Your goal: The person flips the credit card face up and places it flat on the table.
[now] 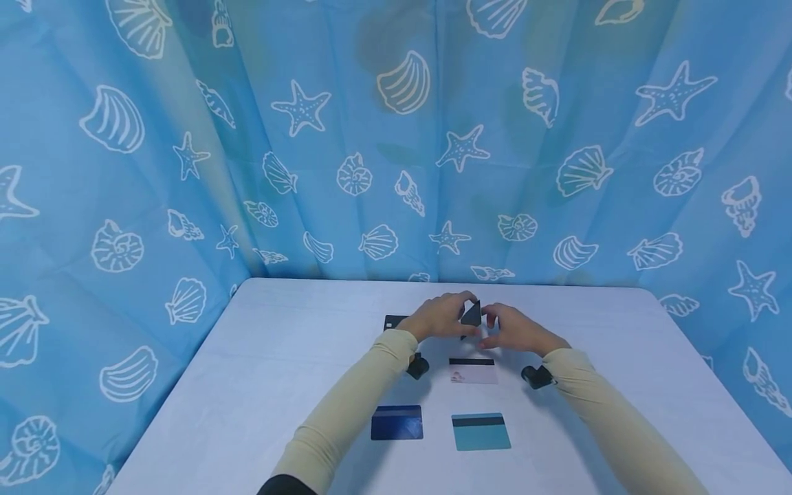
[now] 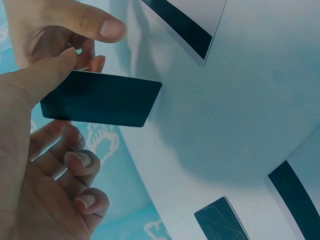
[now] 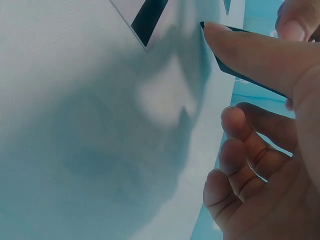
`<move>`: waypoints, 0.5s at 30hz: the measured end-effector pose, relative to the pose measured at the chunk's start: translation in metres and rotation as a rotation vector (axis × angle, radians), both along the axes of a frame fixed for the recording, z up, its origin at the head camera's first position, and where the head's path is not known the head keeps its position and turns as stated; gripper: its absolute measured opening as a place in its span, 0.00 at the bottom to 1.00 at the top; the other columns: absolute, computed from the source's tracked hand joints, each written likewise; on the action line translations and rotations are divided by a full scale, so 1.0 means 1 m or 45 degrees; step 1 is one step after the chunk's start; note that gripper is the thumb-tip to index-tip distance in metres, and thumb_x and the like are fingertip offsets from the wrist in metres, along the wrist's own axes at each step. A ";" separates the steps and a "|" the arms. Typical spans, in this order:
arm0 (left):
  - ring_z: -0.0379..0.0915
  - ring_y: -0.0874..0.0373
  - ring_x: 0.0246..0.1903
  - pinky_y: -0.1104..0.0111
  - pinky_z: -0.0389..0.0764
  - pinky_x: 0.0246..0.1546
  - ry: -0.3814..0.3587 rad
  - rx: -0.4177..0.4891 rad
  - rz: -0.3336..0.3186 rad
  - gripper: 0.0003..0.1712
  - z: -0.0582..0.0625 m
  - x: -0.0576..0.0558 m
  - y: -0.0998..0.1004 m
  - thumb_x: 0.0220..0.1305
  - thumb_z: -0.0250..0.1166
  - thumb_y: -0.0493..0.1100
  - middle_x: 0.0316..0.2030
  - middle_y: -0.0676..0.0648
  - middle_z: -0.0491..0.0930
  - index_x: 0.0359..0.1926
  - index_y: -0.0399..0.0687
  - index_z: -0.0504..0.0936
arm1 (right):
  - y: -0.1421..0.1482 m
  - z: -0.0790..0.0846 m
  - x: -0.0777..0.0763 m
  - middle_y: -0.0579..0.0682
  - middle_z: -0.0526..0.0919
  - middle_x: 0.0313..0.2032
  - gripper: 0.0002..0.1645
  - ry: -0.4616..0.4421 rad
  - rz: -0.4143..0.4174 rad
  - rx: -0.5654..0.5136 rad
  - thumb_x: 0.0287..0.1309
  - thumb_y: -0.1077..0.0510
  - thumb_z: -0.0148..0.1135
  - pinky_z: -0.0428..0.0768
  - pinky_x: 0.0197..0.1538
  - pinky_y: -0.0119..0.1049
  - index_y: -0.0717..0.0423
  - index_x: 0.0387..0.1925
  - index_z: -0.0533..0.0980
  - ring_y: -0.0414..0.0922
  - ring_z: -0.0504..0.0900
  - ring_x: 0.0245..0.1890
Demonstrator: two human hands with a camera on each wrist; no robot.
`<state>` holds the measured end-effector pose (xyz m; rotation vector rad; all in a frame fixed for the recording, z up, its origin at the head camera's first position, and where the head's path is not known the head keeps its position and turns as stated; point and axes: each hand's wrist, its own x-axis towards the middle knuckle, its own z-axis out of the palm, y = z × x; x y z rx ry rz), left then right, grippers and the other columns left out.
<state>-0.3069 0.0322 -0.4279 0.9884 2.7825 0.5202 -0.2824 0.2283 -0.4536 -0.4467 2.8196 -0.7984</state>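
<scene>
My left hand (image 1: 441,316) holds a black card (image 2: 102,98) tilted above the far part of the table, pinching it with the thumb on its face. My right hand (image 1: 516,328) is close beside that card, its fingers loosely bent. The right thumb (image 2: 114,30) stands apart from the card in the left wrist view, though it overlaps it in the right wrist view. A pinkish-white card (image 1: 473,372) with a dark stripe lies just in front of the hands. Another black card (image 1: 394,321) lies partly hidden behind the left wrist.
A dark blue card (image 1: 397,423) and a light blue card (image 1: 481,433) lie nearer on the white table (image 1: 278,357). A blue curtain (image 1: 334,137) with white shells hangs behind the table. Small black devices (image 1: 537,377) sit at both wrists.
</scene>
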 end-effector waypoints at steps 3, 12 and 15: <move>0.74 0.62 0.38 0.70 0.78 0.39 -0.008 0.016 0.000 0.38 -0.001 -0.001 -0.001 0.59 0.68 0.61 0.45 0.50 0.81 0.67 0.57 0.68 | -0.001 -0.001 -0.001 0.52 0.78 0.38 0.44 -0.015 -0.015 -0.011 0.45 0.50 0.78 0.72 0.42 0.39 0.64 0.61 0.71 0.47 0.73 0.39; 0.74 0.62 0.37 0.73 0.77 0.34 -0.029 0.070 -0.042 0.36 -0.002 -0.002 -0.004 0.62 0.66 0.62 0.46 0.48 0.82 0.67 0.56 0.68 | -0.003 -0.005 -0.003 0.51 0.78 0.37 0.42 -0.036 0.002 -0.044 0.47 0.48 0.76 0.72 0.40 0.37 0.64 0.60 0.71 0.45 0.74 0.37; 0.74 0.62 0.36 0.74 0.76 0.33 -0.030 0.087 -0.057 0.36 -0.001 -0.002 -0.005 0.62 0.65 0.62 0.46 0.47 0.82 0.66 0.55 0.67 | -0.004 -0.006 -0.004 0.52 0.78 0.37 0.39 -0.048 -0.002 -0.058 0.47 0.48 0.76 0.72 0.38 0.36 0.63 0.57 0.72 0.45 0.73 0.37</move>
